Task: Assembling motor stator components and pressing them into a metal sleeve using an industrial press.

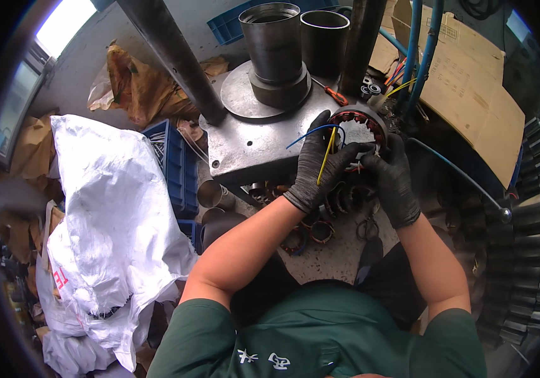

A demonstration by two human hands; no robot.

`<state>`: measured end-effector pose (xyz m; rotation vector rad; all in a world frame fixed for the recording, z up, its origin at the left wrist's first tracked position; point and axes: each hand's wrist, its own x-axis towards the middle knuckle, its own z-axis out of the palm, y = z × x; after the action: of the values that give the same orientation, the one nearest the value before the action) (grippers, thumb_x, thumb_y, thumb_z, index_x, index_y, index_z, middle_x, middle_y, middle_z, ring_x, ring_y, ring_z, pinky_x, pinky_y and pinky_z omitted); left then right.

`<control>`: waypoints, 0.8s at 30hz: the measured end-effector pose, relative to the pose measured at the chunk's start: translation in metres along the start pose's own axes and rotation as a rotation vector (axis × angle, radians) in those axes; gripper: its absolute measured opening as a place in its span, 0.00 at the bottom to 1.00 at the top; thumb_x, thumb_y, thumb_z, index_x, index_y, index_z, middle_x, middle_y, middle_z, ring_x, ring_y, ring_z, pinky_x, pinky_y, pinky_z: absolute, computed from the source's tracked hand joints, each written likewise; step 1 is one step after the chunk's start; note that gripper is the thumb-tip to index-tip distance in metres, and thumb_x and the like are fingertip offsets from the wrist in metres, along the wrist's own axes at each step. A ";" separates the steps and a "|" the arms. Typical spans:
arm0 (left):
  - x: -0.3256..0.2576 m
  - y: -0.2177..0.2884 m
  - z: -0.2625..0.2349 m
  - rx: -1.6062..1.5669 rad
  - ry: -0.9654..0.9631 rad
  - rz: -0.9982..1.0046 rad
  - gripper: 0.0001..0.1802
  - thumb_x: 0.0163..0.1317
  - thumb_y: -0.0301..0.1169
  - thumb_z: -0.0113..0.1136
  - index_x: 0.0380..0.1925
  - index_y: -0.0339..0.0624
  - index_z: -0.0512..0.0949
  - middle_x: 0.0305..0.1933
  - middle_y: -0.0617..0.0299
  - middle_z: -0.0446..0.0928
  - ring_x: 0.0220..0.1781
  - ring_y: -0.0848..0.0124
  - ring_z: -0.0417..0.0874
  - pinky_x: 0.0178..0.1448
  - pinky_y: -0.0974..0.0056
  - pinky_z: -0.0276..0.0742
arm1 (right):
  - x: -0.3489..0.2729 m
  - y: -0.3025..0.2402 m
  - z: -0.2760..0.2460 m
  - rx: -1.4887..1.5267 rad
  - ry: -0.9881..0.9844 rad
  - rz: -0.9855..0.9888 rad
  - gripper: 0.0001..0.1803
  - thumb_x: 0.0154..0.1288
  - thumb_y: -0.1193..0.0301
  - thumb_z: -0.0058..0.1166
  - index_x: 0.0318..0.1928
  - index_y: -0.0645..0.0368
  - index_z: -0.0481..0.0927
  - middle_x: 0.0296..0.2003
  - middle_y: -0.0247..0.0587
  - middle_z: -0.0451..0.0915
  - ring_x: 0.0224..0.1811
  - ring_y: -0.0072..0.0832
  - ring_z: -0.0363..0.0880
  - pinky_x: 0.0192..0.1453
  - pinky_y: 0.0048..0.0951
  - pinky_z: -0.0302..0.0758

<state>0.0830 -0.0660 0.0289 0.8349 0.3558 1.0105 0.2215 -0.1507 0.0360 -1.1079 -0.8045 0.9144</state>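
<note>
Both my hands wear dark grey gloves and hold a motor stator (pixel 380 123), a dark ring with reddish insulation round its inner edge. My left hand (pixel 318 159) grips its left side, with a yellow wire (pixel 328 155) and a blue wire (pixel 311 135) coming out by the fingers. On the ring's right side, my right hand (pixel 394 173) is closed, thumb and finger meeting near the lower rim. The stator is tilted at the right front of a metal press table (pixel 244 148). Parts of its lower rim are hidden by my fingers.
A steel cylinder (pixel 271 47) stands on a round plate behind, beside a second dark cylinder (pixel 324 41). Orange-handled pliers (pixel 336 96) lie on the table. A metal lever (pixel 465 176) reaches out at right. More stators (pixel 321 232) lie below; stacked metal sleeves (pixel 528 252) line the right.
</note>
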 end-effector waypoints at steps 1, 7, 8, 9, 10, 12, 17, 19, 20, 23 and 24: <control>0.001 0.000 -0.011 0.516 -0.147 0.277 0.38 0.49 0.29 0.77 0.63 0.44 0.74 0.63 0.38 0.68 0.66 0.41 0.73 0.71 0.45 0.72 | -0.001 0.001 -0.001 -0.059 -0.001 0.021 0.22 0.63 0.78 0.63 0.57 0.58 0.73 0.50 0.38 0.80 0.52 0.25 0.79 0.56 0.30 0.80; 0.007 -0.013 -0.031 1.188 -0.058 0.349 0.41 0.63 0.24 0.68 0.73 0.38 0.58 0.63 0.47 0.72 0.59 0.63 0.82 0.59 0.60 0.84 | -0.004 0.006 -0.004 -0.078 -0.034 0.011 0.25 0.64 0.77 0.62 0.60 0.56 0.72 0.53 0.39 0.78 0.54 0.30 0.81 0.54 0.34 0.85; 0.003 -0.010 -0.035 1.580 -0.204 0.557 0.41 0.64 0.28 0.68 0.73 0.40 0.57 0.67 0.44 0.67 0.59 0.58 0.81 0.60 0.58 0.84 | -0.002 0.007 -0.006 -0.050 -0.068 0.005 0.26 0.66 0.76 0.60 0.63 0.56 0.70 0.56 0.41 0.78 0.55 0.34 0.84 0.51 0.38 0.90; 0.003 -0.013 -0.035 1.580 -0.206 0.554 0.41 0.64 0.28 0.68 0.73 0.40 0.57 0.67 0.44 0.67 0.59 0.58 0.81 0.60 0.58 0.84 | -0.001 0.007 -0.007 -0.050 -0.066 0.008 0.26 0.66 0.76 0.60 0.63 0.56 0.70 0.56 0.41 0.78 0.55 0.34 0.84 0.51 0.38 0.90; 0.003 -0.018 -0.033 0.981 -0.143 0.317 0.40 0.66 0.27 0.65 0.74 0.40 0.55 0.67 0.42 0.67 0.58 0.56 0.82 0.60 0.54 0.85 | -0.001 0.005 -0.007 0.025 -0.074 0.033 0.26 0.67 0.75 0.59 0.64 0.56 0.70 0.56 0.43 0.78 0.56 0.35 0.84 0.51 0.39 0.90; 0.001 -0.017 -0.029 0.379 -0.078 0.079 0.40 0.67 0.25 0.63 0.75 0.39 0.53 0.67 0.40 0.67 0.57 0.54 0.83 0.60 0.51 0.86 | -0.001 -0.003 -0.006 0.100 -0.077 0.061 0.26 0.68 0.74 0.59 0.65 0.56 0.70 0.57 0.44 0.79 0.58 0.37 0.84 0.52 0.40 0.91; -0.005 -0.009 -0.024 0.220 -0.168 0.125 0.39 0.70 0.24 0.58 0.76 0.43 0.50 0.67 0.40 0.68 0.58 0.52 0.84 0.60 0.46 0.87 | 0.000 -0.012 -0.004 0.361 -0.114 0.148 0.26 0.67 0.74 0.53 0.65 0.64 0.72 0.56 0.49 0.82 0.61 0.38 0.82 0.67 0.41 0.81; -0.007 -0.008 -0.024 0.203 -0.172 0.122 0.38 0.71 0.26 0.58 0.76 0.42 0.51 0.67 0.41 0.68 0.59 0.54 0.84 0.60 0.48 0.86 | 0.000 -0.009 -0.009 0.415 -0.132 0.216 0.25 0.67 0.73 0.52 0.65 0.65 0.73 0.55 0.50 0.83 0.60 0.39 0.82 0.67 0.41 0.81; -0.008 -0.008 -0.024 0.196 -0.174 0.120 0.38 0.71 0.27 0.58 0.76 0.41 0.52 0.67 0.42 0.69 0.59 0.54 0.83 0.60 0.48 0.86 | 0.000 -0.008 -0.011 0.471 -0.154 0.284 0.25 0.68 0.72 0.52 0.64 0.66 0.74 0.55 0.52 0.83 0.60 0.40 0.82 0.68 0.42 0.80; -0.010 -0.006 -0.026 0.173 -0.180 0.113 0.36 0.72 0.30 0.59 0.75 0.39 0.54 0.67 0.43 0.70 0.60 0.56 0.83 0.61 0.50 0.85 | 0.000 -0.008 -0.015 0.541 -0.165 0.338 0.24 0.70 0.69 0.50 0.62 0.68 0.76 0.55 0.52 0.83 0.60 0.40 0.83 0.68 0.43 0.79; -0.010 -0.006 -0.026 0.165 -0.183 0.109 0.36 0.72 0.30 0.59 0.75 0.39 0.55 0.67 0.44 0.70 0.60 0.57 0.83 0.61 0.51 0.85 | 0.000 -0.008 -0.016 0.541 -0.160 0.337 0.24 0.70 0.69 0.50 0.62 0.68 0.76 0.55 0.52 0.83 0.60 0.40 0.83 0.68 0.43 0.79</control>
<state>0.0651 -0.0648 0.0066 1.0977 0.2410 1.0057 0.2371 -0.1582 0.0396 -0.7048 -0.4552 1.4194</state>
